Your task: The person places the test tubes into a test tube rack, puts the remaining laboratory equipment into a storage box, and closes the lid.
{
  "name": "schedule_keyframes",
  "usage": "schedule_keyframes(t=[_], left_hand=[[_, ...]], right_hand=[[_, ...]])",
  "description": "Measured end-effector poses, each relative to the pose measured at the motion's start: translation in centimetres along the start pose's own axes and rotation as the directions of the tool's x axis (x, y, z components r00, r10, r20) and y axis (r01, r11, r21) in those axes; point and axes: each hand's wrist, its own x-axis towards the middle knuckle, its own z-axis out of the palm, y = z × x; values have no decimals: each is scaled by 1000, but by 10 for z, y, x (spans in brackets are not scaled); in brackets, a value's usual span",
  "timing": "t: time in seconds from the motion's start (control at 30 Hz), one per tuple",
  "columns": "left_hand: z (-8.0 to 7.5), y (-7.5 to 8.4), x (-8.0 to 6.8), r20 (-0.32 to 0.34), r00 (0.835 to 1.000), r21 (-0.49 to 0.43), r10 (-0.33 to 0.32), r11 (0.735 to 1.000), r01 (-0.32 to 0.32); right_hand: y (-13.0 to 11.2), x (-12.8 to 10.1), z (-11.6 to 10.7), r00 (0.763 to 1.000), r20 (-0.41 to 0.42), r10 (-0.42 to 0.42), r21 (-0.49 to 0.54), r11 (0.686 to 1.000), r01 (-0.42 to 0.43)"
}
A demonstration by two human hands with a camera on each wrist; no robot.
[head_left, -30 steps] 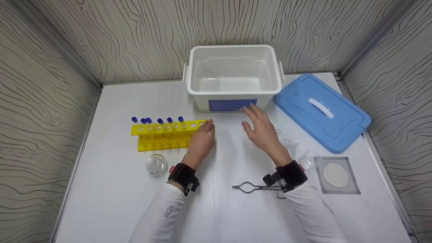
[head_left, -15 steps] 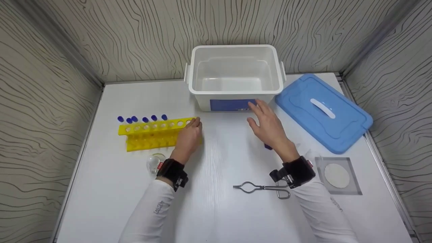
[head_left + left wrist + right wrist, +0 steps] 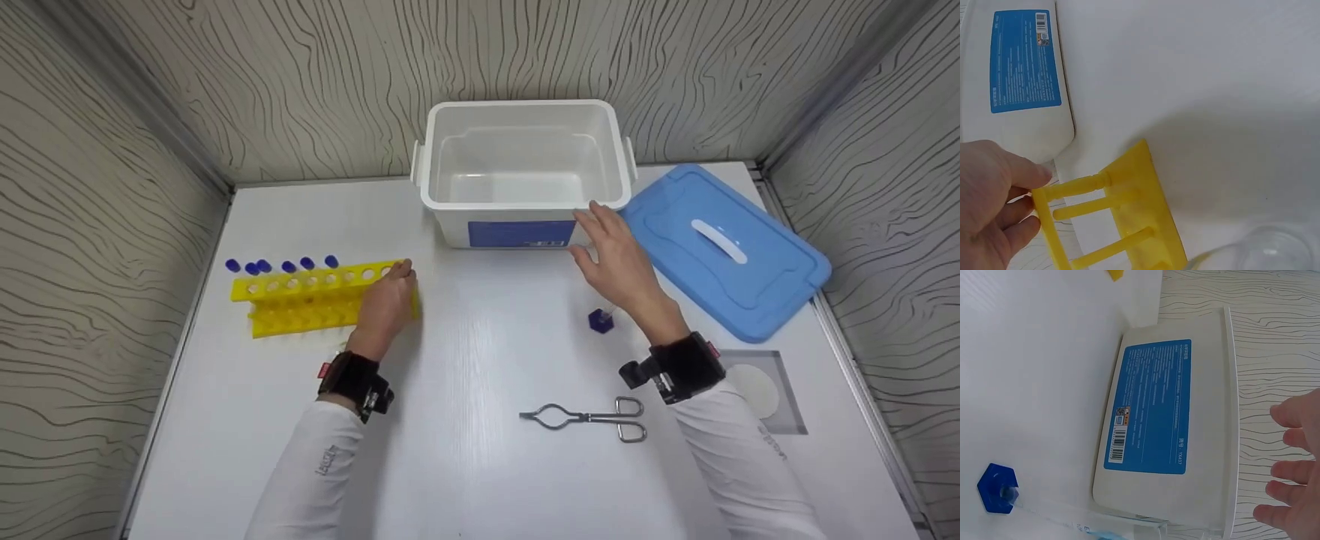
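Observation:
My left hand [image 3: 384, 307] grips the right end of a yellow test tube rack [image 3: 300, 322]. In the left wrist view its thumb and fingers [image 3: 1024, 171] pinch the end of the rack's top plate. Several tubes with blue caps [image 3: 289, 266] stand in the rack. My right hand [image 3: 621, 262] hovers by the front right corner of a white plastic box [image 3: 454, 229], fingers spread, holding nothing. Close to the right wrist is a clear measuring cylinder with a blue hexagonal base [image 3: 998, 489], its upper part hidden by the hand in the head view.
A blue lid [image 3: 727, 255] with a white handle lies right of the lidless box. Metal crucible tongs [image 3: 585, 417] lie in front. A grey square mesh [image 3: 791, 405] with a pale disc is partly behind the right sleeve. A glass vessel [image 3: 1278, 250] shows near the rack.
My left hand has slid the rack leftward across the table. My right hand has shifted right and a little forward, uncovering the blue hexagonal base and the tongs' handles.

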Motion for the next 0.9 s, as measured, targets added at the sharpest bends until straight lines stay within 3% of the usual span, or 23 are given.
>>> schedule_keyframes(t=[0.23,0.43,0.7,0.8,0.9], left_hand=[[0,-14,-6,-16,999,-86,-44,995,42],[-2,-20,-8,0,998,-136,-68,988,67],[-9,-24,-8,122,986,-186,-117,973,138],[-7,-27,-10,106,987,-205,-123,968,143],[-7,-29,-11,79,990,-214,-117,968,131]], right_hand=[[16,10,-5,997,-33,63,4,998,-63],[35,20,-8,982,-74,173,89,982,-166],[53,33,-15,958,-2,287,236,931,-278],[58,37,-13,948,33,315,270,911,-312],[61,42,-12,926,78,369,324,869,-373]])
